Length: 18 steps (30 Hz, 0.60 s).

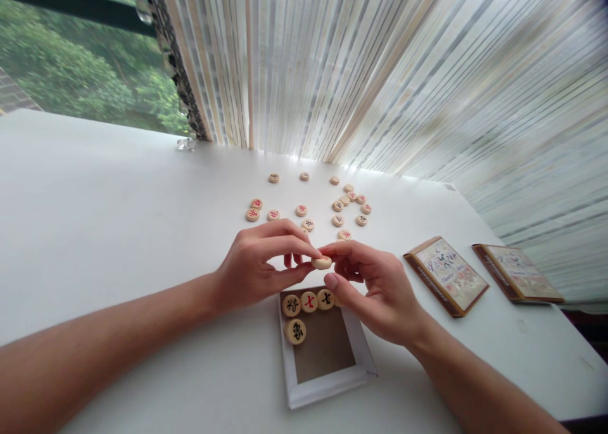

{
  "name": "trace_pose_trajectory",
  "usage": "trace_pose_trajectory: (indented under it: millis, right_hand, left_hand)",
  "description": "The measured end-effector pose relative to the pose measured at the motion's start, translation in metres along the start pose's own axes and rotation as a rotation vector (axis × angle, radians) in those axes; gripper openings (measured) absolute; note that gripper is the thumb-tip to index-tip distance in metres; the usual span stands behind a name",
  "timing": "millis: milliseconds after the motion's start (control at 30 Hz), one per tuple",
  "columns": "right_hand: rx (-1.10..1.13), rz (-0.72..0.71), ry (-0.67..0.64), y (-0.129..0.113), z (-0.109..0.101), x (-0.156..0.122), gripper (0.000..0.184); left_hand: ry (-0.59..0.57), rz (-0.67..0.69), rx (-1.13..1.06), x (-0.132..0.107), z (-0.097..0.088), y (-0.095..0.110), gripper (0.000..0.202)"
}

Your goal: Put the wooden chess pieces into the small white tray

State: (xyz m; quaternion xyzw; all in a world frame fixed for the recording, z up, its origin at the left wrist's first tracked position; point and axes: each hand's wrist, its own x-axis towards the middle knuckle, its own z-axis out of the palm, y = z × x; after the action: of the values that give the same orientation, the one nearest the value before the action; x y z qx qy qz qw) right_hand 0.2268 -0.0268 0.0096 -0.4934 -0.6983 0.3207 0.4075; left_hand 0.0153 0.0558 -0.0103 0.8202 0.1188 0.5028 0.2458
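A round wooden game piece [322, 263] hangs pinched between both hands just above a shallow white box [327, 383]. My left hand [259, 266] grips it with thumb and forefinger from the left. My right hand [375, 288] pinches it from the right. Inside the box, along its far edge and left side, lie several pieces [308, 302] with black and red characters; the box's brown floor is otherwise bare.
Several loose wooden pieces [338, 206] are scattered on the white table [118, 218] beyond the hands. Two brown-edged box parts [446, 274] [517, 272] lie at the right. A striped curtain and a window stand behind the table.
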Motion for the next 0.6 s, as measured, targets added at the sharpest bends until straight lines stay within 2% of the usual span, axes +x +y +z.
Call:
trace_pose_trajectory:
  millis: [167,333,433,600]
  right_hand:
    - [-0.087,-0.06,0.009,-0.004,-0.003,0.003,0.014]
    - [-0.149,-0.05,-0.06,-0.008,-0.007,0.004,0.007]
    - [-0.174,-0.025,-0.089,-0.01,-0.011,0.004,0.005]
    - [-0.248,-0.042,-0.161,-0.018,-0.023,0.001,0.005]
  left_hand:
    - [-0.067,0.122,0.073,-0.004,-0.003,-0.001,0.015]
    - [-0.125,0.183,0.126,-0.006,-0.003,-0.003,0.013]
    - [-0.137,0.16,0.145,-0.005,-0.003,-0.005,0.017]
    - [-0.073,0.097,0.127,-0.004,-0.004,-0.011,0.028]
